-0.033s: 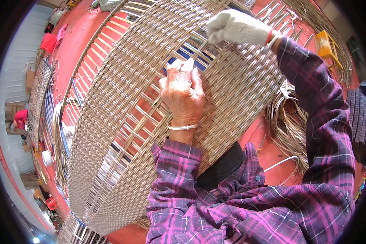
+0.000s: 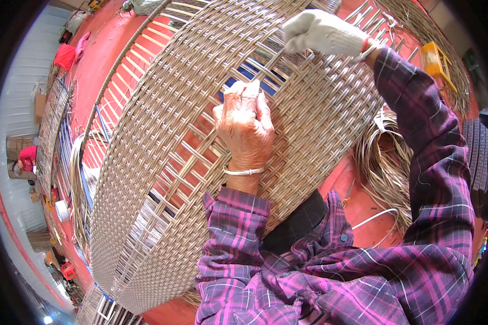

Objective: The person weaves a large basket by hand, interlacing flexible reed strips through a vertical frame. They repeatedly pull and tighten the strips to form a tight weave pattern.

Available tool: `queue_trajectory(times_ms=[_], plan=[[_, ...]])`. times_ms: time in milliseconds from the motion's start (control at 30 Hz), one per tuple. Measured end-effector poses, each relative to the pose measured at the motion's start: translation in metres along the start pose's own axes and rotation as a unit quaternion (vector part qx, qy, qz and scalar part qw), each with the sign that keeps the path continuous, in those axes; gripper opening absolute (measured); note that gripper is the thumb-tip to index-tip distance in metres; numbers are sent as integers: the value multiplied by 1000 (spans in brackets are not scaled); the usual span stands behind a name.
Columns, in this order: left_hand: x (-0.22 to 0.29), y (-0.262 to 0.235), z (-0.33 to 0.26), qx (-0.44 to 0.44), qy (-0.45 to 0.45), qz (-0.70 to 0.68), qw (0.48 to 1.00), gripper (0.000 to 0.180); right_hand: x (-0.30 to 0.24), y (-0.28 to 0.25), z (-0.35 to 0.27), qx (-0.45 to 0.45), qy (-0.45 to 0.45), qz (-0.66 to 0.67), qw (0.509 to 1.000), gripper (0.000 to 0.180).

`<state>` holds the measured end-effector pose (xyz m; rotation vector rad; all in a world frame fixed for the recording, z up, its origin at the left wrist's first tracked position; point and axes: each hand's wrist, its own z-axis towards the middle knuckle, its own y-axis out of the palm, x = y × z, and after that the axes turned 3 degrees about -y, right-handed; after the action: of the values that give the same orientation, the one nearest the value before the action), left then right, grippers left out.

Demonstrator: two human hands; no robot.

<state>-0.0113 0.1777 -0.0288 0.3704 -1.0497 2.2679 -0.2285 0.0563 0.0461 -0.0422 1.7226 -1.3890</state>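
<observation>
A large curved panel of woven brown-grey rattan strands [image 2: 162, 108] spans the middle, with an open gap running lengthwise through its weave. My bare left hand [image 2: 244, 122], a white band at the wrist, is closed over the gap's edge. Its fingertips press on the weave, and whatever they pinch is hidden. Farther off to the right, my right hand [image 2: 322, 35] in a white knitted glove is closed on a rattan strand [image 2: 272, 62] that slants down toward the gap. Something blue [image 2: 248, 71] shows through the opening behind the strands.
A coil of loose strands [image 2: 382, 157] lies on the red floor [image 2: 344, 181] at right. A yellow stool-like frame [image 2: 438, 65] stands beyond it. More strand bundles [image 2: 455, 54] line the far right. Another person in pink [image 2: 27, 158] is at the far left.
My gloved right hand has shifted slightly right and up, and more of the strand below it shows. My left hand stays at almost the same place.
</observation>
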Motion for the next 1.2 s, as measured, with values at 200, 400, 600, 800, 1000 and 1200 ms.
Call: queue_trajectory(times_ms=[200, 400, 600, 800, 1000, 1200], plan=[[-1, -2, 0, -36, -7, -17, 999, 23, 51, -66, -30, 116, 37, -132, 984, 17], [-1, 5, 2, -48, -25, -34, 998, 20, 16, -35, -56, 253, -88, -110, 957, 22], [-4, 0, 0, -34, 13, -33, 999, 17, -14, 36, -11, 44, 0, -230, 972, 27], [-6, 1, -3, -31, 3, -37, 999, 17, -18, 22, -17, 60, -43, -104, 992, 16], [-6, 0, -5, -23, 7, -55, 998, 19, -3, 21, -15, 96, -116, -178, 972, 13], [-4, -10, -11, -50, 12, -53, 997, 25, 15, -37, -11, 34, 55, -242, 968, 18]])
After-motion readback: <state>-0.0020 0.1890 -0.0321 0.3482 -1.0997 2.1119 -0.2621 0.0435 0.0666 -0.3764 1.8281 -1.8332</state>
